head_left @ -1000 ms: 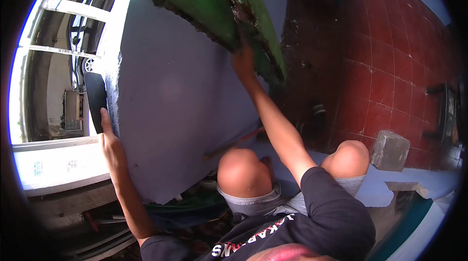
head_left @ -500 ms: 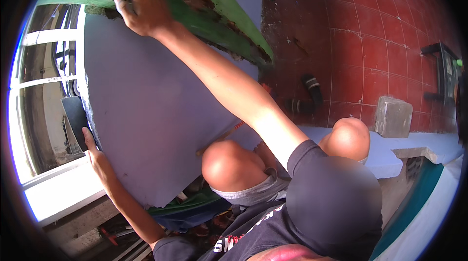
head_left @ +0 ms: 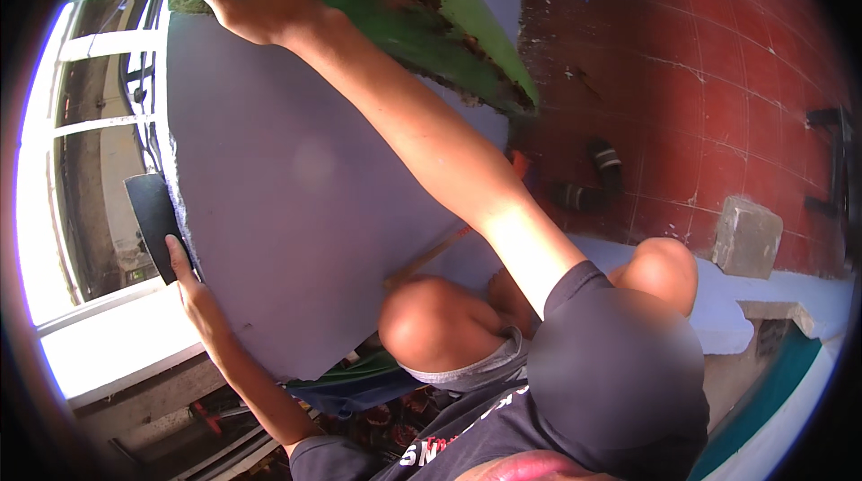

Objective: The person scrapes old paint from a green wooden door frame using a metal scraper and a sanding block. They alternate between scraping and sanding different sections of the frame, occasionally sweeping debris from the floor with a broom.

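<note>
My left hand [head_left: 190, 288] is closed on a dark flat strip [head_left: 153, 219], its thumb lying along the strip's face. The strip stands at a tilt beside the white window bars, at the left edge of a grey-purple wall surface. At the upper left my right hand [head_left: 269, 0] is against a weathered green wooden frame [head_left: 377, 32]. Its thumb and fingers close around a thin dark-edged piece, mostly hidden, whose kind I cannot make out. The green paint is flaking and the wood looks rotten along one edge.
A wooden stick or handle [head_left: 420, 262] lies by my knee. Dark striped footwear [head_left: 607, 163] rests on the red tiled floor [head_left: 718, 104]. A grey concrete block [head_left: 748, 237] sits on the ledge at right, near a black stand [head_left: 842, 158]. White window bars [head_left: 103, 126] stand at far left.
The view has shifted slightly, so most of the scene sits further right and lower. My right hand has moved slightly up along the green frame. My left hand keeps hold of the strip.
</note>
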Demonstrator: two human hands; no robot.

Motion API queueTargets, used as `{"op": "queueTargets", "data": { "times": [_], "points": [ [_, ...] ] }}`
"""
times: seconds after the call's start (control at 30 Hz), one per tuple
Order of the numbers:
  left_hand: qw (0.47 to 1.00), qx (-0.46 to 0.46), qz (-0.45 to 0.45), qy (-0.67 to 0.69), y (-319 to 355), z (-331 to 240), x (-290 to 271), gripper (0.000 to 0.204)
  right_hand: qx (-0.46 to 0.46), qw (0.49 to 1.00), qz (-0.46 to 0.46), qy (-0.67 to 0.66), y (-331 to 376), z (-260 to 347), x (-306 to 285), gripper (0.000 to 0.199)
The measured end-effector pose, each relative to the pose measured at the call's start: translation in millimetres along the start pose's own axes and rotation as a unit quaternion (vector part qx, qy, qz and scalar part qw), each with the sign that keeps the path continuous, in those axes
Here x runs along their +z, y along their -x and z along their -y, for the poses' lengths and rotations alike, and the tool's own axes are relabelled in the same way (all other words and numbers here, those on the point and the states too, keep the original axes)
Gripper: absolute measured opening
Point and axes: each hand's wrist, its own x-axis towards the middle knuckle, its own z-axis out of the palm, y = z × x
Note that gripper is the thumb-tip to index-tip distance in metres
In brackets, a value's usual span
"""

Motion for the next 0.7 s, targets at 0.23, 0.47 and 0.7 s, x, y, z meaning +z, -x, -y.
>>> {"op": "queueTargets", "data": {
  "times": [0.23,0.47,0.7],
  "points": [
    [0.999,-0.039,-0.023,0.008,13.7,-22.1,3.9,0.081,-0.012,0.997,-0.077,0.025,-12.0,10.4,19.9,0.036],
    [0.999,-0.043,-0.009,0.024,12.5,-16.1,0.7,0.081,-0.037,0.992,-0.119,-0.017,21.3,12.5,-2.4,0.032],
    [0.994,0.05,-0.003,-0.093,0.0,11.8,-13.8,0.06,0.033,0.979,-0.088,0.182,136.5,-93.6,-13.0,0.047]
  ]
}}
